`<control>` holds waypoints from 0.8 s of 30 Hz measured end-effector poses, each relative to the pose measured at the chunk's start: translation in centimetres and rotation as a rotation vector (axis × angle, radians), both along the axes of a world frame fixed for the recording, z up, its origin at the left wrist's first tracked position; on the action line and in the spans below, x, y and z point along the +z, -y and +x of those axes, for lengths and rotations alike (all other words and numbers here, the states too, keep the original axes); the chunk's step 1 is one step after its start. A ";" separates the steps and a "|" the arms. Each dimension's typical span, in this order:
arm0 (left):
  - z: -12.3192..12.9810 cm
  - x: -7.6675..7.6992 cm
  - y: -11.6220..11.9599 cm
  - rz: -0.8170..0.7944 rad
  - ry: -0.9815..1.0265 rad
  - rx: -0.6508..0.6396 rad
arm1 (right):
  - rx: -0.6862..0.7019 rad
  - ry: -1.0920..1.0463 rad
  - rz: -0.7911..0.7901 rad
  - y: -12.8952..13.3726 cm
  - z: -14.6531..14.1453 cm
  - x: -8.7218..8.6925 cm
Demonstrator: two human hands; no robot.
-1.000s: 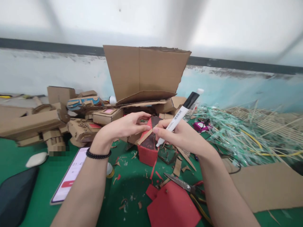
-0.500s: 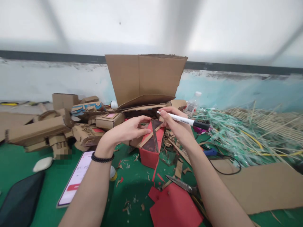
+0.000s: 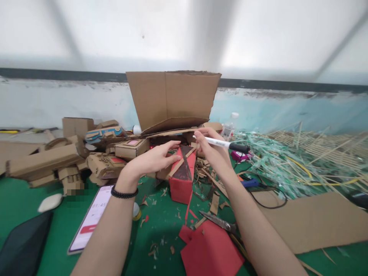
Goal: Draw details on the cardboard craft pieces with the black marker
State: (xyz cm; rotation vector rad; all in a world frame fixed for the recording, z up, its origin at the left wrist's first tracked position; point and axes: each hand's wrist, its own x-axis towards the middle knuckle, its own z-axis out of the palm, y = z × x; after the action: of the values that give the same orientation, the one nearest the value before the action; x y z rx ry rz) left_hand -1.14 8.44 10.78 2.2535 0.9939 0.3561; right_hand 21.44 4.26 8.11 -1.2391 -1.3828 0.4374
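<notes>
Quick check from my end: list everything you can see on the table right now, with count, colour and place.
red box: 1, red with dark top, centre
marker: 1, white with black cap, in right hand
cardboard sheet: 1, brown, upright behind
cardboard models: several, brown, left
phone: 1, white screen, lower left
scissors: 1, metal, near red paper
red paper: 1, red, bottom centre
bottle: 1, clear, behind
green strips: many, right
left hand: touching box
right hand: holding marker
</notes>
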 end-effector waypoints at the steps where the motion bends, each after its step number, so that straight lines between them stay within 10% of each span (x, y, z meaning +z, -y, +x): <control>1: 0.0 0.0 0.1 0.019 -0.023 0.010 | -0.046 0.114 0.003 0.1 0.1 -0.1; 7: 0.4 -0.2 0.2 0.081 -0.098 0.052 | -0.184 0.398 -0.177 0.8 0.5 0.0; 24: 1.5 1.9 3.1 0.159 -0.125 0.235 | -0.029 0.273 -0.127 0.7 0.0 0.4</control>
State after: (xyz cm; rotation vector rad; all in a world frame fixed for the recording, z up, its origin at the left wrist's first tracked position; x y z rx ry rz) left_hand 0.39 5.34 12.64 2.3279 1.3437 0.4120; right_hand 21.42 3.57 8.51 -1.4626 -1.5832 0.3490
